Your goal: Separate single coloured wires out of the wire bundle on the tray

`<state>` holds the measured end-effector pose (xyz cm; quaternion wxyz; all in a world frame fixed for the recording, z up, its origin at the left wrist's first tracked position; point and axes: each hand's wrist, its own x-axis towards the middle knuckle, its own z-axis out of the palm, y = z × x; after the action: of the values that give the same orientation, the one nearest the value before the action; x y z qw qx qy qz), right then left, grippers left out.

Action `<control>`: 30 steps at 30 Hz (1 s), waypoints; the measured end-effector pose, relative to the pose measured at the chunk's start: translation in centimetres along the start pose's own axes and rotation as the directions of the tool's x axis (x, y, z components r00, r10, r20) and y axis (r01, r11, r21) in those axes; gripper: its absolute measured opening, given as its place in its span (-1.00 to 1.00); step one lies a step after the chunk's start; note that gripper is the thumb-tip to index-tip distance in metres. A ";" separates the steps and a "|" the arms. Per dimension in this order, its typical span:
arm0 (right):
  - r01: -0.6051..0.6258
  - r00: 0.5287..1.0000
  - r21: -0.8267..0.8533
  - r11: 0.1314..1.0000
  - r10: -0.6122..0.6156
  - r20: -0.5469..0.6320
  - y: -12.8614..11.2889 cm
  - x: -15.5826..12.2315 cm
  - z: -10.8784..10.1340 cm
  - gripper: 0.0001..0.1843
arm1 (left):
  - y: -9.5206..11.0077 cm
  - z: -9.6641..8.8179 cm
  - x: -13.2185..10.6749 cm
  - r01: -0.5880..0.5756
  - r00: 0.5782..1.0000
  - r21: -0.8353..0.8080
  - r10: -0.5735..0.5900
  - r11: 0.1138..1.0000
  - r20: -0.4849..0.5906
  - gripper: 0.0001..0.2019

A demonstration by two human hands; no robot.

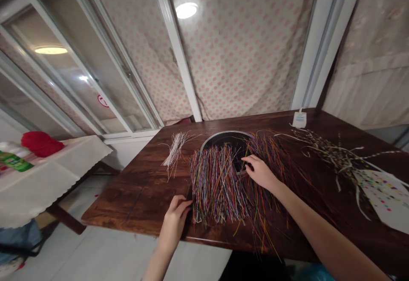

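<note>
A thick bundle of thin multicoloured strips (215, 183) lies on the dark wooden table (143, 191). My left hand (175, 217) rests at the bundle's near left corner, fingers curled against the strip ends. My right hand (260, 171) lies on the bundle's far right side, fingers bent and pressing on the strips beside a round black inset (228, 139) in the table. More loose coloured strips (275, 162) spread under and beyond my right forearm.
A small bunch of white strips (175, 150) lies left of the inset. Spotted paper strips and a spotted sheet (383, 191) lie at the right. A small white pouch (299, 119) sits at the far edge. A cloth-covered side table (47, 174) stands at the left.
</note>
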<state>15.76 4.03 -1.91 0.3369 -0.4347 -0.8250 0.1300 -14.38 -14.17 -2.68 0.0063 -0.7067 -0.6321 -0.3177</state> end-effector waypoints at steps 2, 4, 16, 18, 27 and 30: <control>0.033 0.998 0.025 0.999 -0.034 0.056 -0.8 -0.2 -0.2 -0.59 | -0.2 -0.6 -0.5 0.019 0.996 0.012 -0.020 1.000 0.090 -0.73; 0.087 0.989 0.046 0.995 -0.092 0.116 -1.7 -0.4 -0.4 -0.58 | -0.2 -1.5 -1.1 0.046 0.987 -0.016 -0.043 0.999 0.156 -0.65; 0.214 0.856 0.080 0.974 -0.226 0.466 -4.6 -0.8 -0.5 -0.60 | 2.1 -1.7 -0.7 0.335 0.937 -0.272 -0.289 0.902 0.195 -0.52; 0.197 0.868 0.070 0.978 -0.207 0.452 -4.0 -0.6 -0.9 -0.63 | 2.9 -0.2 0.0 0.265 0.944 -0.124 -0.231 0.956 0.236 -0.49; 0.080 0.960 -0.277 0.957 0.001 0.281 -2.3 -1.0 -3.1 -0.80 | 2.8 2.6 2.2 -0.047 0.958 0.077 0.023 0.996 0.286 -0.45; 0.092 0.978 -0.304 0.948 -0.027 0.209 -4.0 -2.2 -1.8 -0.66 | 2.7 2.9 2.7 -0.091 0.963 0.103 0.061 0.991 0.264 -0.42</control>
<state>15.31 -0.24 0.52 0.1824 -0.4418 -0.8778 0.0310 -10.71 -11.14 -2.69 -0.0241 -0.7646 -0.6169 -0.1851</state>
